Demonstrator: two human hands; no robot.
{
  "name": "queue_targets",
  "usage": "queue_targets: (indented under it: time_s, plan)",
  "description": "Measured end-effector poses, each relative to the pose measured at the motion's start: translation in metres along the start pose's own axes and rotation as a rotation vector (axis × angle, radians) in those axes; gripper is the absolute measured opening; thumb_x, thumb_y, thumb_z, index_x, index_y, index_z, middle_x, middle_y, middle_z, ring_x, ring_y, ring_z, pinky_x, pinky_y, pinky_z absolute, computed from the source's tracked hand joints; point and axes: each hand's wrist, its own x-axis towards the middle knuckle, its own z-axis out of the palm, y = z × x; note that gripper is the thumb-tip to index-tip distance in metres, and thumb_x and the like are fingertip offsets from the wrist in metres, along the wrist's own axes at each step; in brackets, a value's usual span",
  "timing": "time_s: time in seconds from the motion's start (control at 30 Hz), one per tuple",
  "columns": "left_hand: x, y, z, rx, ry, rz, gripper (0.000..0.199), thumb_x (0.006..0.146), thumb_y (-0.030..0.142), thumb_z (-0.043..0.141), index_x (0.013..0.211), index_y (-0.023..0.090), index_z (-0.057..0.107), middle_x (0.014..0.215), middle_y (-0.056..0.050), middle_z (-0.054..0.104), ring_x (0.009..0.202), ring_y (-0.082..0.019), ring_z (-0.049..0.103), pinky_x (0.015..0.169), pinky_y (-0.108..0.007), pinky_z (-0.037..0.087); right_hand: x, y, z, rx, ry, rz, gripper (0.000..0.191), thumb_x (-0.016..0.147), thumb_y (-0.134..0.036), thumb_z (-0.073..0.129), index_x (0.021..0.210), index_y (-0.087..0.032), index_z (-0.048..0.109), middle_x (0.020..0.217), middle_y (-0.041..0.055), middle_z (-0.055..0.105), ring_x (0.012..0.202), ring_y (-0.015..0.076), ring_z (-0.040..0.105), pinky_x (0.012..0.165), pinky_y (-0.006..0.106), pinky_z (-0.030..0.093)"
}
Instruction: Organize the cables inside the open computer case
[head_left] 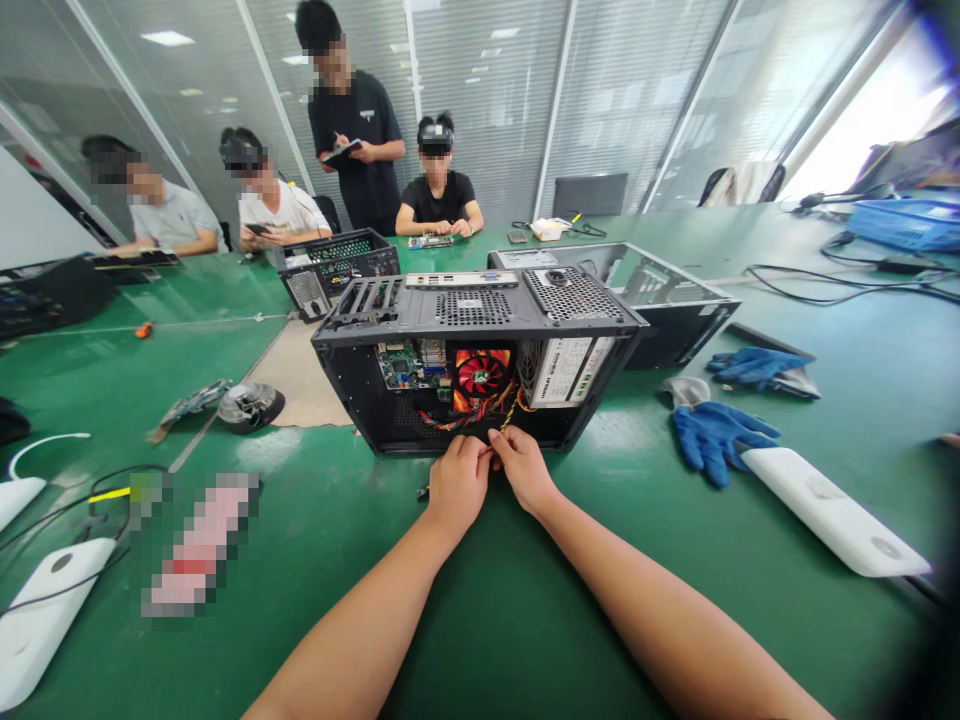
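Observation:
A black computer case [480, 318] lies on the green table with its open side facing me. Inside it are a motherboard [401, 368], a red cooling fan [482, 375], a power supply [568, 372] and a bundle of coloured wires [457, 418]. At the case's lower front edge, my left hand [459, 482] and my right hand [523, 468] nearly touch, fingertips pinched together on a thin power cable [511, 408] with yellow and black wires. A small dark connector [424, 493] sticks out to the left of my left hand. My fingers hide the gripped stretch of cable.
Blue work gloves [712, 435] and a white power strip [836, 508] lie right; another strip [56, 615] lies left. Behind stand a second case [337, 265] and a side-lying case shell [675, 325]. A round cooler [251, 405] sits left. Several people are across the table.

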Motion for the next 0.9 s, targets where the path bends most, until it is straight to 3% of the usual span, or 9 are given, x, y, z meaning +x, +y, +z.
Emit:
queue_targets:
  time_s: [0.53, 0.9]
  plan:
    - [0.0031, 0.0015, 0.0061, -0.007, -0.017, -0.061, 0.014, 0.096, 0.020, 0.048, 0.086, 0.021, 0.057, 0.085, -0.003, 0.062, 0.077, -0.018, 0.061, 0.070, -0.027, 0.045, -0.0026, -0.0003, 0.0005, -0.145, 0.026, -0.056, 0.040, 0.084, -0.050, 0.060, 0.059, -0.023, 0.046, 0.051, -0.0037, 0.050, 0.050, 0.0144, 0.045, 0.052, 0.028, 0.035]
    - [0.0018, 0.0011, 0.0070, -0.118, 0.052, 0.022, 0.010, 0.092, 0.016, 0.050, 0.084, 0.021, 0.054, 0.086, -0.002, 0.059, 0.078, -0.016, 0.059, 0.072, -0.027, 0.046, 0.0007, -0.0032, -0.0016, 0.070, -0.040, 0.043, 0.047, 0.077, -0.058, 0.066, 0.059, -0.023, 0.040, 0.050, -0.0081, 0.035, 0.046, 0.0101, 0.029, 0.045, 0.026, 0.024]
